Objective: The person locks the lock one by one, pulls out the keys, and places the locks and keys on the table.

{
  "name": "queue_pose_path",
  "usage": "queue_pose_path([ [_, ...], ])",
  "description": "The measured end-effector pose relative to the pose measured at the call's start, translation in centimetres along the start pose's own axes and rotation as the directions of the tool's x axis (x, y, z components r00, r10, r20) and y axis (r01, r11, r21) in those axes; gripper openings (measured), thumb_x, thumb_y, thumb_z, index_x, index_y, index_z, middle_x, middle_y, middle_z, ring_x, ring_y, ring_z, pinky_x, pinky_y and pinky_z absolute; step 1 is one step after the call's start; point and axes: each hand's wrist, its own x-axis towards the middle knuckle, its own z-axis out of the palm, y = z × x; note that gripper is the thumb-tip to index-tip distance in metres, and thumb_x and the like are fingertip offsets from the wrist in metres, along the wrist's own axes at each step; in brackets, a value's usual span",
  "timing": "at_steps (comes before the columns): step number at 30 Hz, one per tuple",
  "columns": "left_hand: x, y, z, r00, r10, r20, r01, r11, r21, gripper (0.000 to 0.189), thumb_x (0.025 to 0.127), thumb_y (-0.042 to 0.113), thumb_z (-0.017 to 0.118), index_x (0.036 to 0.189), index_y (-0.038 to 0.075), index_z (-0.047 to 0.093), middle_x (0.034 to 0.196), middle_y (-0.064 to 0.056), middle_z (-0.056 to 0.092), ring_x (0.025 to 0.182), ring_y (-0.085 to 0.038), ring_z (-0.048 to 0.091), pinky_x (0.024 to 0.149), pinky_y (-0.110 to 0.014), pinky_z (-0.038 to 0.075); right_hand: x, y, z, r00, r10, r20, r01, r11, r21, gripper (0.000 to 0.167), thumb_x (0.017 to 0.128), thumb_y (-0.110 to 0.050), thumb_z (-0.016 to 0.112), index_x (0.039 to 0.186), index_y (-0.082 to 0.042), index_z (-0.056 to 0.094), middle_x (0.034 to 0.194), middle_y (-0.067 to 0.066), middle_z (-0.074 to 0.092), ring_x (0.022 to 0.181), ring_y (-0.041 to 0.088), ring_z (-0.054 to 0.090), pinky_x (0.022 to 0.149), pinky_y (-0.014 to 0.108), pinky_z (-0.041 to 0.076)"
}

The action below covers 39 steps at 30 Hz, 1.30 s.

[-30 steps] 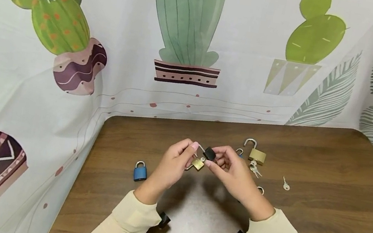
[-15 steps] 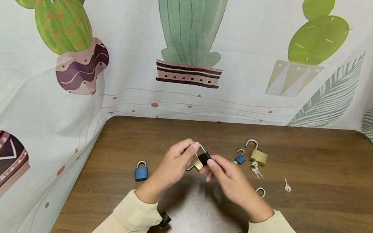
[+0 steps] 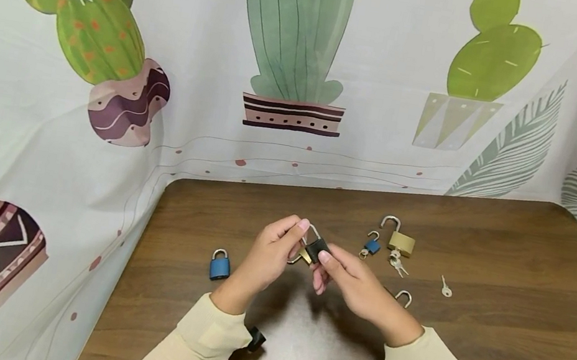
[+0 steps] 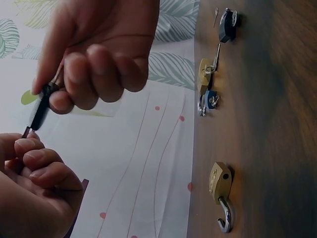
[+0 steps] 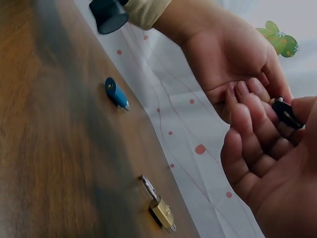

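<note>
Both hands meet over the middle of the table at a small black padlock [image 3: 318, 249]. With thumb and fingertips my left hand [image 3: 272, 253] pinches its silver shackle. My right hand [image 3: 357, 282] grips the black body between thumb and fingers. In the left wrist view the padlock [image 4: 40, 106] shows edge-on between the two hands; the right wrist view has its dark body [image 5: 287, 115] at the right thumb. Below the hands, a brass padlock [image 3: 305, 255] lies on the table with its shackle swung open, partly covered in the head view.
A blue padlock [image 3: 220, 268] stands left of the left hand. Behind the right hand lie a small blue padlock [image 3: 372, 246], a larger open brass padlock [image 3: 401, 244] and keys [image 3: 398, 265]. One loose key [image 3: 446, 288] lies farther right. The right forearm partly hides another padlock's shackle [image 3: 404, 297].
My right hand has moved down slightly, its thumb now across the black padlock's face, and the body has turned. The small blue padlock has come into view. My left hand keeps its hold.
</note>
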Motion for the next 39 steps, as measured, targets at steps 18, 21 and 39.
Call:
queue_pose_path([
  [18,-0.4,0.1,0.9,0.999,0.004,-0.040,0.000,0.997,0.081,0.045,0.107,0.032,0.050,0.076,-0.001,0.050,0.057,0.002,0.033,0.054,-0.009,0.034,0.053,-0.022,0.028,-0.1,-0.5,-0.1,0.999,-0.030,0.028,0.025,0.987,0.161,0.037,0.112,-0.016,0.029,0.103,0.010,0.055,0.074,0.018,0.057,0.066,0.017,0.059,0.073,0.031,0.055],
  [21,-0.6,-0.1,1.1,0.999,0.004,-0.044,-0.001,0.999,0.053,0.044,0.107,0.031,0.050,0.076,0.000,0.050,0.057,0.002,0.031,0.053,-0.009,0.031,0.053,-0.022,0.026,-0.2,-0.4,0.0,1.000,-0.020,0.016,0.017,0.986,0.165,0.037,0.112,-0.016,0.030,0.103,0.011,0.054,0.074,0.014,0.058,0.065,0.016,0.059,0.072,0.030,0.054],
  [39,-0.7,-0.3,1.5,0.999,-0.004,-0.039,0.004,1.000,0.004,0.041,0.108,0.029,0.048,0.075,0.004,0.049,0.060,-0.001,0.037,0.057,-0.011,0.037,0.057,-0.023,0.031,-0.2,-0.6,0.3,1.000,-0.010,-0.002,0.010,0.985,0.171,0.035,0.112,-0.015,0.031,0.104,0.008,0.055,0.075,0.010,0.057,0.067,0.013,0.057,0.066,0.029,0.054],
])
